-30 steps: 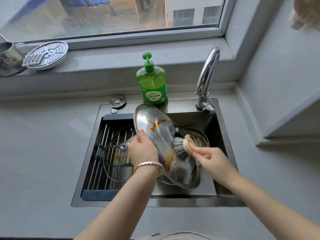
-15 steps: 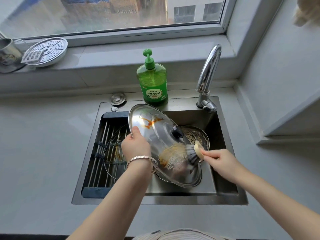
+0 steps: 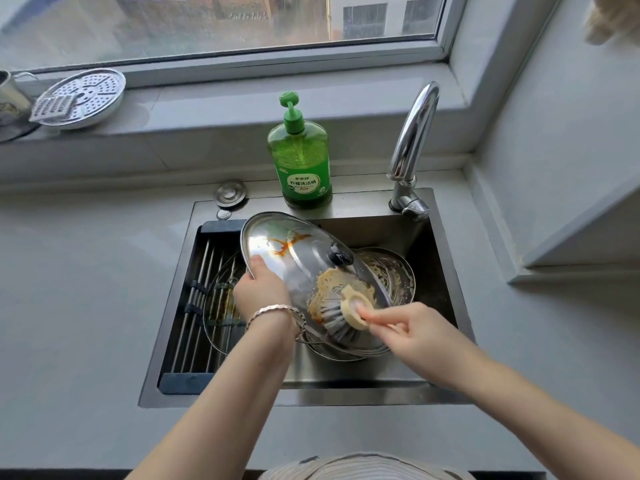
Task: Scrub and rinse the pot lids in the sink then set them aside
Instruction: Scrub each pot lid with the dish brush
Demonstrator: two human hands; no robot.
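The fingers of the left hand (image 3: 263, 292) are behind the rim of the steel lid (image 3: 298, 251); only the thumb shows. The fingertips of the right hand (image 3: 415, 334) on the brush (image 3: 341, 318) are blurred. Under the left hand, a glass lid (image 3: 221, 306) is half covered by the wrist and the steel lid. Beyond the right hand, a dirty round vessel (image 3: 391, 271) is partly hidden; lid or pan, I cannot tell. Far left of the left hand, a mug (image 3: 10, 95) is cut by the edge.

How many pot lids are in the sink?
3. A steel lid, held by the left hand; a glass lid on the rack beneath that hand; a smeared lid behind, at right. Others may hide underneath.
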